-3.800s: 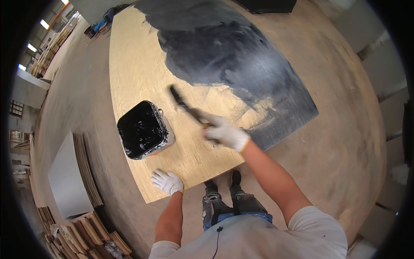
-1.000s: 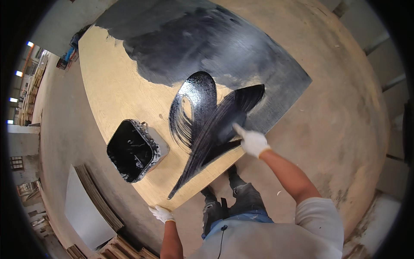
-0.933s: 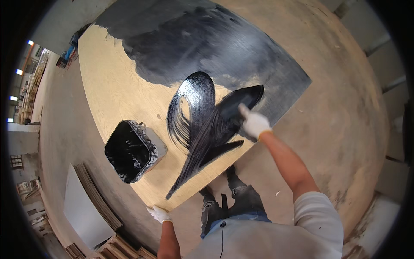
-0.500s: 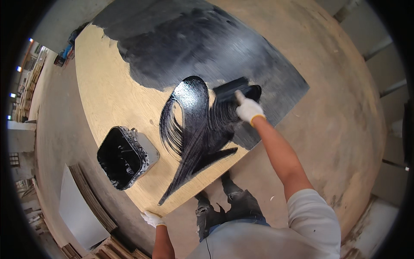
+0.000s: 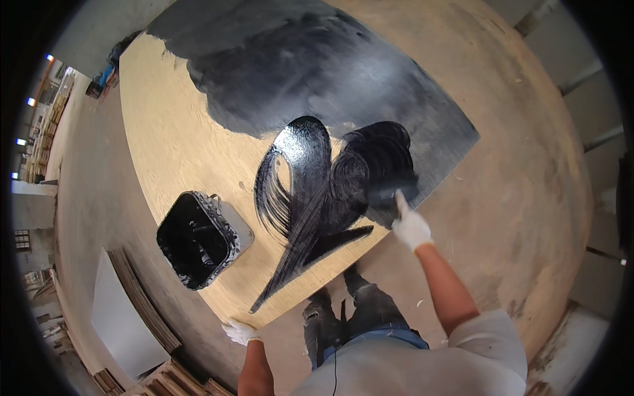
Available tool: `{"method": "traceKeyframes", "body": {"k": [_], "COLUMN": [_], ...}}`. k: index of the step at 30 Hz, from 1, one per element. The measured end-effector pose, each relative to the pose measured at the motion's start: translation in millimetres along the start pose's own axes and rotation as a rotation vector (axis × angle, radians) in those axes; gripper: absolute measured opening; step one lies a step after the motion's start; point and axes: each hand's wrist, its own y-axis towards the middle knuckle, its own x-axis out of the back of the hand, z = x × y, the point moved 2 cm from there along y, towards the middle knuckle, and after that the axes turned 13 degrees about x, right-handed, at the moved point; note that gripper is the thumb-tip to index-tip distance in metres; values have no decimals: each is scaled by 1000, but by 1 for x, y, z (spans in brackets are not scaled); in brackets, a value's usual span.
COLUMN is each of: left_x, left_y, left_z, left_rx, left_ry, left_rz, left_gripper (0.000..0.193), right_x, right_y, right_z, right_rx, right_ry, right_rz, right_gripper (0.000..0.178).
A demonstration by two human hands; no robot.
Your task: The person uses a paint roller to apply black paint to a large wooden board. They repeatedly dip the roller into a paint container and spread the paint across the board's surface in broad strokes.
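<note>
A large pale plywood board (image 5: 165, 132) lies before me, its far part coated black. Glossy black paint (image 5: 304, 152) sits in thick loops and streaks on the nearer part. My right hand (image 5: 412, 228), in a white glove, is closed on a wide, black-smeared brush (image 5: 393, 190), pressed to the board near its right edge. Motion blurs the brush, and its handle is mostly under the hand. At the near left corner my left hand (image 5: 242, 332), also gloved, grips the board's edge; some fingertips are hidden.
A squarish paint bucket (image 5: 247, 234), black inside, stands on the board's left side. Stacked sheets (image 5: 129, 317) lie on the floor at lower left. Dark and blue items (image 5: 102, 80) sit beyond the far left edge. My legs are close to the near edge.
My right hand has swept the brush toward me and slightly right, leaving curved black streaks over the paint. The left hand stays at the board's corner. The whole view has shifted slightly.
</note>
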Motion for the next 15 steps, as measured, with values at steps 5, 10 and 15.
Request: {"method": "traceKeyframes", "body": {"k": [5, 10, 15], "left_x": [-3, -6, -8], "left_y": [-12, 4, 3], "left_z": [-7, 8, 11], "left_rx": [-56, -59, -79], "left_ry": [-46, -111, -120], "left_rz": [48, 53, 37], "left_gripper": [72, 70, 68], "right_x": [-10, -11, -30], "right_y": [9, 21, 36], "right_z": [64, 41, 124], "right_rx": [136, -8, 225], "right_ry": [-43, 45, -91], "right_rz": [104, -4, 217], "right_gripper": [79, 82, 84]}}
